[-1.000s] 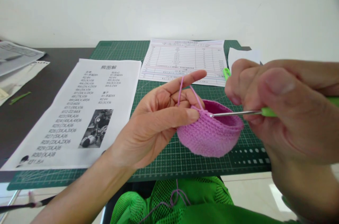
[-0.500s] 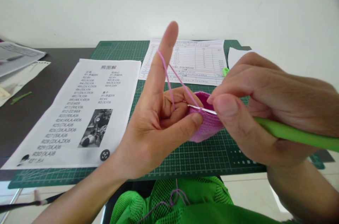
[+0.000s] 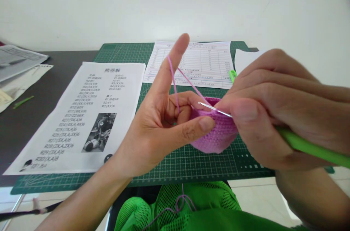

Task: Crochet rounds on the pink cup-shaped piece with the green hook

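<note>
My left hand (image 3: 155, 129) pinches the rim of a pink crocheted piece (image 3: 214, 138), cup-shaped and open at the top, between thumb and bent fingers. Its index finger points up, with pink yarn (image 3: 191, 84) looped round it and running down to the rim. A crochet hook (image 3: 308, 143) with a green handle and silver shaft is gripped by my right hand (image 3: 281, 114). The hook's metal tip lies over the rim, pointing left, with yarn around the shaft. Part of the handle is hidden by my right fingers.
Beneath my hands is a green cutting mat (image 3: 175, 165) on a dark table (image 3: 73, 58). A printed pattern sheet (image 3: 68, 125) lies left, a table-printed sheet (image 3: 188, 63) behind. A small green clip (image 3: 232, 75) sits near my right hand. A green mesh bag (image 3: 175, 209) with yarn is below.
Both hands and the crocheted piece have shifted slightly right and down. The hook's tip now sticks up more clearly above the rim, and my raised index finger leans further right.
</note>
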The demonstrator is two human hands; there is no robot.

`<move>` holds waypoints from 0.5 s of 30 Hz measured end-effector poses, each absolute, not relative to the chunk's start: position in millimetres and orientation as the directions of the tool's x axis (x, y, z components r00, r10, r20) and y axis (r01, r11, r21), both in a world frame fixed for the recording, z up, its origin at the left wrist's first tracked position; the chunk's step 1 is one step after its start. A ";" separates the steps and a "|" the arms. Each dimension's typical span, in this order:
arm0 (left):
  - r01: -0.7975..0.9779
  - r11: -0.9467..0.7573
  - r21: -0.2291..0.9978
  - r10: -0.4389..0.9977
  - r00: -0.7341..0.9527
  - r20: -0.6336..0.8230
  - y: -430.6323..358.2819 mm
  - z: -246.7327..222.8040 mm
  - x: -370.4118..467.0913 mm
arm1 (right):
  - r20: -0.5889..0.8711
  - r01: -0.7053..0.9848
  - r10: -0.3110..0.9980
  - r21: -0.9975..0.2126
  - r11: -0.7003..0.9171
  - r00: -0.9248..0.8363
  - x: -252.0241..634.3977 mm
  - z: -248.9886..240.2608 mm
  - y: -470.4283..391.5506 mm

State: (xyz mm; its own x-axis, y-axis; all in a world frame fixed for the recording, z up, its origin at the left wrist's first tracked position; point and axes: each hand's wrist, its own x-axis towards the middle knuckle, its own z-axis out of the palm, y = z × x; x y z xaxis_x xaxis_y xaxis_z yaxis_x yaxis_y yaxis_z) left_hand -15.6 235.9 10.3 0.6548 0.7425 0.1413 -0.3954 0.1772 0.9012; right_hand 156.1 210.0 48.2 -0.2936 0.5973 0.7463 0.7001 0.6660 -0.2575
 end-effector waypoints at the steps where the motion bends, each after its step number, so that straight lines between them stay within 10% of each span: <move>1: -0.401 0.197 0.895 0.748 0.652 0.127 236.8 11.1 -15.2 | 0.760 0.680 0.604 -0.312 0.664 -0.241 156.1 45.2 208.6; 15: -0.370 0.215 0.904 0.765 0.640 0.080 237.3 14.9 -21.0 | 0.656 0.540 0.738 -0.569 0.620 -0.157 161.7 39.0 200.9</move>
